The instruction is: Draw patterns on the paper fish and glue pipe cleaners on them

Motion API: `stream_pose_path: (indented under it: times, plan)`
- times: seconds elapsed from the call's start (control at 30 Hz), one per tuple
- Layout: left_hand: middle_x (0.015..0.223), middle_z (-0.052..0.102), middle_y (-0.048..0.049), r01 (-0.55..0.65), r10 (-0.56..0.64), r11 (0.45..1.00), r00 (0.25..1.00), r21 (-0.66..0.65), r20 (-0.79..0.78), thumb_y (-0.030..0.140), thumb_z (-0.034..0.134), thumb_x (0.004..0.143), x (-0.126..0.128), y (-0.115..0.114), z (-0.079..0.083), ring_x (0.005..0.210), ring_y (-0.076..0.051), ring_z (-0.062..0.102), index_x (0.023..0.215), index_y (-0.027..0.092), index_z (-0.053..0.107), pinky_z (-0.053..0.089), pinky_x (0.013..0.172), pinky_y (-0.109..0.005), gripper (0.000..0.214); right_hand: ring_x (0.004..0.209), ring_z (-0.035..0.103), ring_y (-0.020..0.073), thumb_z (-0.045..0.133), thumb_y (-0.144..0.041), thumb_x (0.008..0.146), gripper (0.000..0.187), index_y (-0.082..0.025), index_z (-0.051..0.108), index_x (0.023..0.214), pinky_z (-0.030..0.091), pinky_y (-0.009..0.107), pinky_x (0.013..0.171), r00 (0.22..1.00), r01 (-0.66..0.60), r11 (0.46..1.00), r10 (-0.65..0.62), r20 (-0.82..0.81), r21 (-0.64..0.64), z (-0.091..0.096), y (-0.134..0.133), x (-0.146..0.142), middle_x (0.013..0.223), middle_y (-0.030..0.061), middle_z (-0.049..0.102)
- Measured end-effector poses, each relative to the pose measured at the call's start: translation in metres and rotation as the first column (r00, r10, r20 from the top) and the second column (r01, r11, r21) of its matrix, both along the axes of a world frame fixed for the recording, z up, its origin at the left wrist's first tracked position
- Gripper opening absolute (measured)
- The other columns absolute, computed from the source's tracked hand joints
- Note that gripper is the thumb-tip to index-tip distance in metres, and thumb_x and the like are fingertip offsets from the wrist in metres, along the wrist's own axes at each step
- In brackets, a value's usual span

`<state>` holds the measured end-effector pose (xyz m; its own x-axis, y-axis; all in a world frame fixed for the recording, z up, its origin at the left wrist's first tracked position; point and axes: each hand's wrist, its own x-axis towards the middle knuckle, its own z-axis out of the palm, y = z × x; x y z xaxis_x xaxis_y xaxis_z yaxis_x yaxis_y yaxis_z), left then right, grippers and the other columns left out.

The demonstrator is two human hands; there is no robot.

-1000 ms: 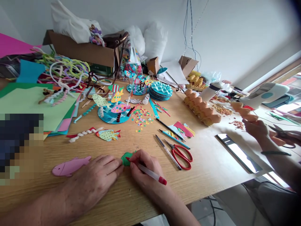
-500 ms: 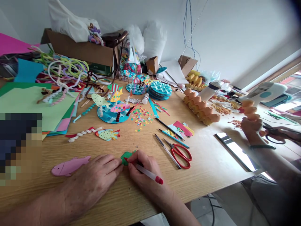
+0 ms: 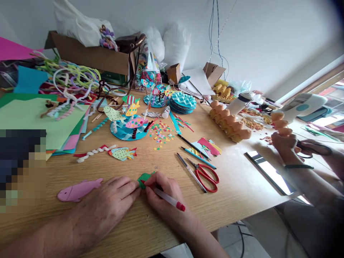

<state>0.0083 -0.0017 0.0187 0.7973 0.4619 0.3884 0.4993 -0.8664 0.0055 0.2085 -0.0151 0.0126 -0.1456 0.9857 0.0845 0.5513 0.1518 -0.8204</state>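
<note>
A small green paper cutout [image 3: 144, 178] lies on the table, partly covered by my fingers. My left hand [image 3: 115, 195] rests on the table, its fingers lying flat with their tips at the cutout's left edge. In a writing grip, my right hand [image 3: 165, 195] is closed around a red pen [image 3: 169, 199] with a clear barrel; the red tip end is over the cutout. To the left of my left hand is a pink paper fish [image 3: 77, 190] with a drawn eye and gill line.
Red-handled scissors [image 3: 206, 176], a pen [image 3: 191, 172] and pencils lie right of my hands. Beyond are a decorated paper fish [image 3: 122, 153], a blue disc [image 3: 129, 133] bearing fish, and confetti [image 3: 161, 132]. At right, a co-worker's hands [image 3: 286, 145] hold scissors and egg carton [image 3: 281, 125].
My hands and the pen stay almost in place over the green cutout. The co-worker's hands, scissors and piece of egg carton have shifted slightly left.
</note>
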Motion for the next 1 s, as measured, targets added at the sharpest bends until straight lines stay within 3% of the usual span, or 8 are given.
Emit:
stream_pose_path:
  times: [0.43,1.0]
  plan:
    - [0.102,0.073,-0.0065,-0.017,0.014,0.997,0.998,-0.072,-0.053,0.000,0.028,0.096,-0.0023,-0.0001,-0.0018,0.091,-0.021,0.064,0.109,0.018,0.073,0.056,0.082,-0.033,0.050,0.059,0.063,0.0146,0.055,-0.017,0.078,0.011,-0.024,0.062,0.074,0.048,0.023,0.058,1.000,0.024,0.999,-0.024,-0.001,0.040,0.0011,-0.0012,0.0003,0.068,-0.0007,0.070]
    - [0.098,0.075,-0.0057,0.007,-0.007,1.000,1.000,0.015,-0.013,0.000,0.027,0.097,-0.0016,0.0008,0.0013,0.089,-0.020,0.067,0.106,0.017,0.072,0.056,0.078,-0.031,0.049,0.058,0.063,0.0145,0.054,-0.018,0.076,0.009,-0.024,0.060,0.072,0.046,0.023,0.058,0.999,0.024,0.999,-0.023,-0.022,0.041,0.0016,-0.0032,-0.0002,0.067,0.0003,0.070]
